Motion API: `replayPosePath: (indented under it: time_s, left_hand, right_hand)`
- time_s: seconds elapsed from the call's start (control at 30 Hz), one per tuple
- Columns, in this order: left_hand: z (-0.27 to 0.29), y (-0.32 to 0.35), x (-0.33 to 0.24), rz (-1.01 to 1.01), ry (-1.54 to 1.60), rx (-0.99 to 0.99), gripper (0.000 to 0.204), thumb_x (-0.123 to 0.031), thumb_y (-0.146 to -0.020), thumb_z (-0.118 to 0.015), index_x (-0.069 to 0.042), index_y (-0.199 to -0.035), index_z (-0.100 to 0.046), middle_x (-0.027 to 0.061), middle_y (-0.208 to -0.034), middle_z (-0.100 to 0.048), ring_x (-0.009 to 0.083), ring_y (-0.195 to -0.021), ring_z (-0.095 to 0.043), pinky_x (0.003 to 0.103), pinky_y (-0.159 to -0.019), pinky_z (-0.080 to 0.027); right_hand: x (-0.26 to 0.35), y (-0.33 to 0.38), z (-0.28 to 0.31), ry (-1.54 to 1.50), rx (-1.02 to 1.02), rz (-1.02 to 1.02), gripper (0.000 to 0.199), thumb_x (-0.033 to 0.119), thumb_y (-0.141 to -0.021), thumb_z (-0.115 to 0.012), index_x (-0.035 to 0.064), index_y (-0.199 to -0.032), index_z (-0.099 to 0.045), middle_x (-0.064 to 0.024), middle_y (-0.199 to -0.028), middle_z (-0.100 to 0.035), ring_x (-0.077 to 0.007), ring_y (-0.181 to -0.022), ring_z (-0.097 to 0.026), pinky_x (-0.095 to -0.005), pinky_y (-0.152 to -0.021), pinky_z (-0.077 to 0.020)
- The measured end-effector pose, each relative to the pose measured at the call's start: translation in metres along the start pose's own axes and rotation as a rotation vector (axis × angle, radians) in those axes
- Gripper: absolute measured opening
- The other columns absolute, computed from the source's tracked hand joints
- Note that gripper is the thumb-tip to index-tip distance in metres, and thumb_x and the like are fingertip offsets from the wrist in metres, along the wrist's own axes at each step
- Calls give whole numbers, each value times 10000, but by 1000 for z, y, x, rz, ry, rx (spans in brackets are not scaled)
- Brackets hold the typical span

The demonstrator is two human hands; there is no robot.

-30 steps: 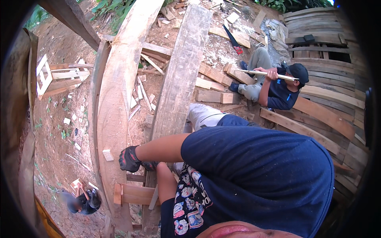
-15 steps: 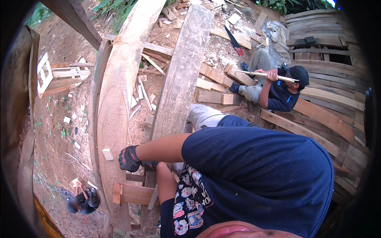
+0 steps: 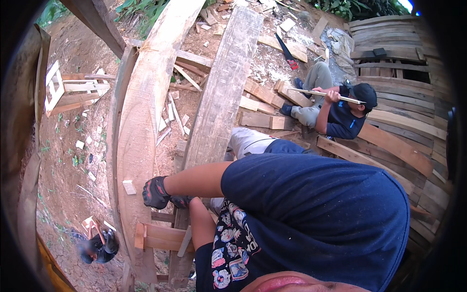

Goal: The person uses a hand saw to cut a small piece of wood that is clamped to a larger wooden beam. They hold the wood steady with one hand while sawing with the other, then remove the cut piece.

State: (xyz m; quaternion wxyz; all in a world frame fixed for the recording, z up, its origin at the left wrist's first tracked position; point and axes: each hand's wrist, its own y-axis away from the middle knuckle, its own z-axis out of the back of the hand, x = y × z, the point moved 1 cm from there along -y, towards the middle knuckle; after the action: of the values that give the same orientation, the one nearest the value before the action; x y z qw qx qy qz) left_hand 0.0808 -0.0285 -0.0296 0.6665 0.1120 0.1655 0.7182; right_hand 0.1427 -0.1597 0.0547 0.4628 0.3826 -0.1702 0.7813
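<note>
My right hand (image 3: 156,193), in a dark glove, reaches across from the right with its fingers curled closed at the edge of a long pale plank (image 3: 136,151). What it grips, if anything, is hidden. A small pale wood block (image 3: 129,187) lies on that plank just left of the hand, apart from it. Partly behind my right wrist is my left hand (image 3: 181,201), also gloved, close to a weathered plank (image 3: 221,87); its fingers are hidden. Just below the hands, a short brown board (image 3: 163,236) crosses between the planks.
A co-worker (image 3: 348,114) sits at the right, both hands on a thin wood strip (image 3: 326,94). A red-handled saw (image 3: 289,56) lies among shavings. Another person (image 3: 99,246) works on the ground at lower left, below a wooden frame (image 3: 73,92). Stacked boards (image 3: 399,117) line the right.
The whole view has shifted slightly. The co-worker at the right has tilted the wood strip a little and changed hand position on it. My hands look much the same.
</note>
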Motion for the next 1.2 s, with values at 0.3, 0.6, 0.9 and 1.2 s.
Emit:
replayPosePath:
  time_s: [0.3, 0.6, 0.9, 1.2]
  left_hand:
    - [-3, 9, 0, -3, 21, -4, 391, -486, -895, -746, -175, -1131, -771, 129, -1048, -810, 328, -1008, -779, 467, -874, -589]
    - [-2, 36, -7, 125, 163, -69, 392, -486, -897, -745, -176, -1134, -772, 129, -1057, -810, 328, -1006, -779, 466, -872, -589]
    - [12, 49, -15, 245, 288, -24, 460, -500, -888, -743, -193, -1230, -727, 114, -1065, -792, 339, -1024, -755, 493, -932, -548]
    - [0, 60, -13, 271, 389, -202, 429, -506, -871, -788, -168, -1132, -743, 108, -1081, -795, 364, -1021, -748, 510, -1012, -513]
  right_hand:
    - [6, 13, -12, -14, -74, -19, 226, 240, -884, -640, 96, -981, -785, -163, -1024, -791, -374, -1004, -769, -512, -878, -615]
    - [9, 22, -1, -89, -73, -121, 282, 331, -991, -616, 135, -1098, -787, -191, -1025, -783, -399, -985, -765, -515, -868, -600]
    - [35, 7, 18, 188, 230, -129, 485, 431, -1016, -635, 305, -1484, -638, -118, -1225, -783, -383, -1041, -762, -498, -895, -605]
    - [31, -9, 16, 245, 336, -72, 511, 377, -1025, -676, 203, -1503, -627, -116, -1368, -734, -385, -1138, -735, -495, -958, -588]
